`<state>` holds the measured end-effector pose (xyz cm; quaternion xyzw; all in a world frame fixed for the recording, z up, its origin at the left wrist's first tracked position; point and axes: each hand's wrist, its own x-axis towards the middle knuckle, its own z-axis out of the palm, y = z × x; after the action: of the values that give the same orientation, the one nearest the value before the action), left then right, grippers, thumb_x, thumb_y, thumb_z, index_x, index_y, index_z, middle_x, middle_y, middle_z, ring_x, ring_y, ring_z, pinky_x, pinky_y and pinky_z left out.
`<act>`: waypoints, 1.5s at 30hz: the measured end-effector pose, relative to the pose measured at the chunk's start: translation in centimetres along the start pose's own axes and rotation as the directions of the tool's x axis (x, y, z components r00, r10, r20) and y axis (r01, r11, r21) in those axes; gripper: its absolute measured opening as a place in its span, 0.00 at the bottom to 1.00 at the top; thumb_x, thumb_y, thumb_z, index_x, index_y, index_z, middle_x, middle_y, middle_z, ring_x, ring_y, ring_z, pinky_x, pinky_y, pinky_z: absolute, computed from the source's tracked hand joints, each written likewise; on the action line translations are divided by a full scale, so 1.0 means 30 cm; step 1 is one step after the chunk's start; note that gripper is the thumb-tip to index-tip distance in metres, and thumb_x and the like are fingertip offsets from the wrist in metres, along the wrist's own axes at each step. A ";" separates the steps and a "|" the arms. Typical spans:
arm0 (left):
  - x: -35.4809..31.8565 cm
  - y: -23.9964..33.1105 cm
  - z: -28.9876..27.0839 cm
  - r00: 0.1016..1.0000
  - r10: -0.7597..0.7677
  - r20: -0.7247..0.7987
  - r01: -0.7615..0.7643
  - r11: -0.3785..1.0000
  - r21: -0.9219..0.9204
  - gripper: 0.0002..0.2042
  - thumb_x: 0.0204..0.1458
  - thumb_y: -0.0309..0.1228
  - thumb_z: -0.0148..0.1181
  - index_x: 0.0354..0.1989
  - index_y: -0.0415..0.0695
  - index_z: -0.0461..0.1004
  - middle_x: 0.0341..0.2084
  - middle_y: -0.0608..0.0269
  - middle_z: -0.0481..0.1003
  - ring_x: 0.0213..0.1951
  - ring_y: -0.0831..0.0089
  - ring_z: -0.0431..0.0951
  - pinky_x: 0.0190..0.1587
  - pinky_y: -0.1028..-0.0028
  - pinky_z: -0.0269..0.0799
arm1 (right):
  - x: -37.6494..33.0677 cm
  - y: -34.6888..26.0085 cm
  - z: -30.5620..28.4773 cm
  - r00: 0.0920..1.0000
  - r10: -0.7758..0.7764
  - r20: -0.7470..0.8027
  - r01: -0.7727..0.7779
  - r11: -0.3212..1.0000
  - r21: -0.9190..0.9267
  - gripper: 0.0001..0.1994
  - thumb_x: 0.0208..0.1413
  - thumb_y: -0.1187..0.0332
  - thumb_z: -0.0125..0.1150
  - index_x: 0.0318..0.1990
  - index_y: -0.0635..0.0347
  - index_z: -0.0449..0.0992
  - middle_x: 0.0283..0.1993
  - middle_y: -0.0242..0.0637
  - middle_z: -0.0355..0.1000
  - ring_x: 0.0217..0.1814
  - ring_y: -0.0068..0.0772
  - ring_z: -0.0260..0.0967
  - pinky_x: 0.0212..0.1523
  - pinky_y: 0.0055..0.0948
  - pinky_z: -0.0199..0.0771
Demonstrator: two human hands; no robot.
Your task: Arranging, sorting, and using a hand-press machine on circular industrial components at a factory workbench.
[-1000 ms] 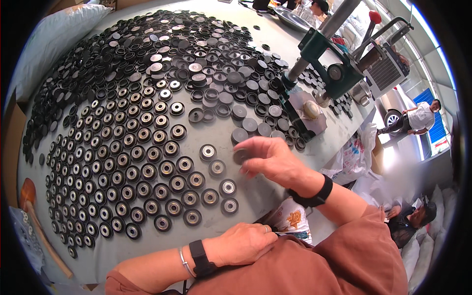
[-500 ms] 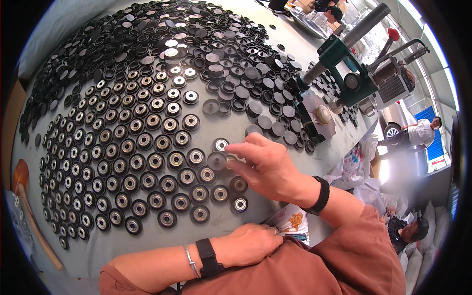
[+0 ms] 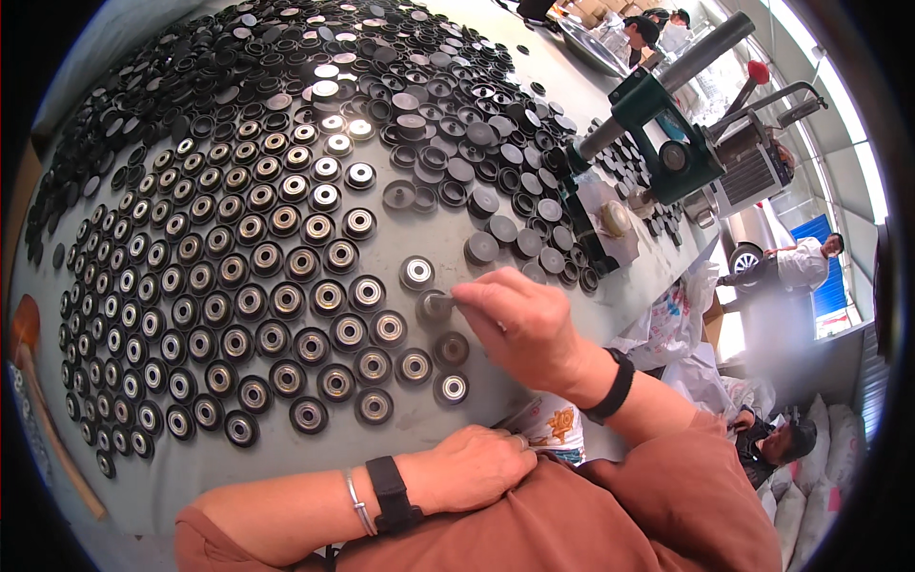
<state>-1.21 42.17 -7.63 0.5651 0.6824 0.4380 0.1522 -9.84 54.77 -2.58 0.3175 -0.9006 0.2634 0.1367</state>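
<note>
One blurred disc (image 3: 432,308) | at pinched right hand (image 3: 524,326), hold unclear | left hand (image 3: 475,467) curled, contents hidden

One desk (image 3: 172,481); upwards of eighty metal-centred black discs (image 3: 350,330) at left; black caps (image 3: 502,229) farther off, too heaped to count; one green press (image 3: 672,133) at right; one wooden-handled tool (image 3: 59,434) at left; two hands (image 3: 519,319); two black wristbands (image 3: 390,491); one bracelet (image 3: 358,502).
</note>
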 end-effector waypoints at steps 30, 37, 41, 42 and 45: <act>-0.002 0.008 0.005 0.996 0.012 0.084 -0.024 0.989 0.148 0.05 0.40 0.26 0.53 0.26 0.41 0.67 0.24 0.56 0.70 0.32 0.58 0.73 0.33 0.65 0.71 | -0.021 -0.031 -0.026 0.934 -0.204 0.293 0.308 0.874 -0.375 0.19 0.34 0.68 0.55 0.38 0.65 0.74 0.40 0.34 0.67 0.42 0.31 0.63 0.39 0.32 0.58; 0.001 0.003 -0.004 0.996 0.003 0.086 -0.010 0.997 0.075 0.06 0.39 0.23 0.53 0.28 0.40 0.66 0.26 0.57 0.69 0.34 0.59 0.73 0.34 0.65 0.71 | 0.259 0.092 0.015 0.981 0.148 0.123 -0.115 0.964 -0.238 0.11 0.47 0.62 0.60 0.32 0.61 0.75 0.30 0.45 0.68 0.34 0.46 0.67 0.36 0.39 0.67; 0.005 0.010 -0.011 0.996 0.003 0.092 -0.011 0.996 0.087 0.04 0.41 0.24 0.52 0.27 0.40 0.66 0.26 0.57 0.69 0.34 0.60 0.72 0.34 0.65 0.71 | 0.352 0.175 0.083 0.981 0.070 0.180 -0.028 0.973 -0.228 0.10 0.46 0.65 0.62 0.31 0.64 0.75 0.30 0.48 0.68 0.34 0.46 0.68 0.36 0.37 0.68; 0.004 0.009 -0.010 0.994 -0.014 0.105 0.003 0.994 0.107 0.04 0.41 0.24 0.51 0.27 0.40 0.66 0.26 0.57 0.69 0.34 0.60 0.72 0.33 0.65 0.71 | 0.363 0.163 0.085 0.978 0.019 0.209 0.019 0.984 -0.177 0.10 0.45 0.66 0.62 0.30 0.65 0.75 0.30 0.48 0.68 0.33 0.45 0.69 0.36 0.36 0.69; -0.003 0.004 -0.007 0.997 -0.004 0.077 -0.003 0.996 0.093 0.03 0.42 0.24 0.50 0.26 0.40 0.67 0.26 0.57 0.69 0.34 0.60 0.72 0.34 0.65 0.71 | 0.326 0.094 0.025 0.959 0.158 0.233 -0.154 0.987 -0.037 0.08 0.43 0.70 0.63 0.30 0.64 0.75 0.29 0.47 0.71 0.31 0.44 0.71 0.34 0.34 0.71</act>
<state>-1.25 41.98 -7.44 0.5880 0.6959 0.3833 0.1521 -19.17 51.32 -0.25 0.2732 -0.9351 0.2253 0.0107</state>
